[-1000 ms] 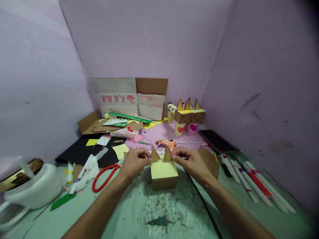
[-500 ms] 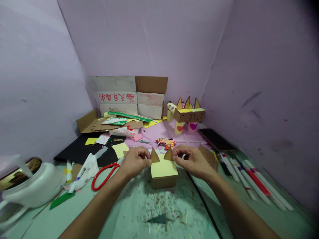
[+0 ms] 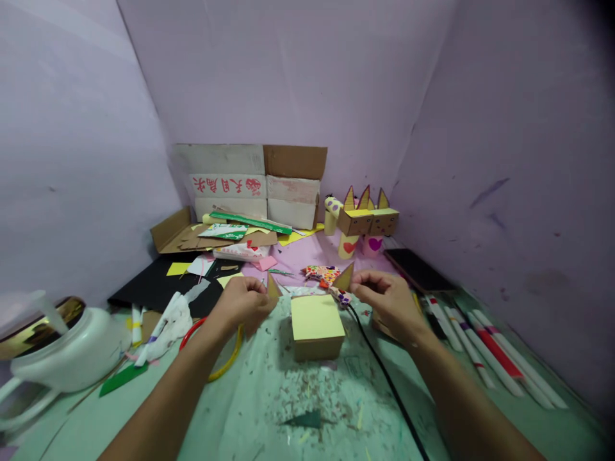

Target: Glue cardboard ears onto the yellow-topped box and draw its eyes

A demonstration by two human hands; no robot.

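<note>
A small cardboard box with a yellow paper top (image 3: 317,326) stands on the green mat in front of me. My left hand (image 3: 240,304) pinches a small brown cardboard triangle (image 3: 273,287) just left of the box. To the right of the box, my right hand (image 3: 389,301) pinches a second cardboard triangle (image 3: 344,276). Both triangles are held clear of the box's top, which is bare.
Red-handled scissors (image 3: 192,330) lie left of my left hand, a white pot (image 3: 62,355) further left. A black cable (image 3: 384,378) runs past the box. Cardboard cat figures (image 3: 368,224), a phone (image 3: 418,270), several pens (image 3: 485,352) and a scrap-filled carton (image 3: 250,186) surround.
Both hands have pulled outward, lifting the two triangles away from the back edge of the box top where they stood before. The view shifted slightly.
</note>
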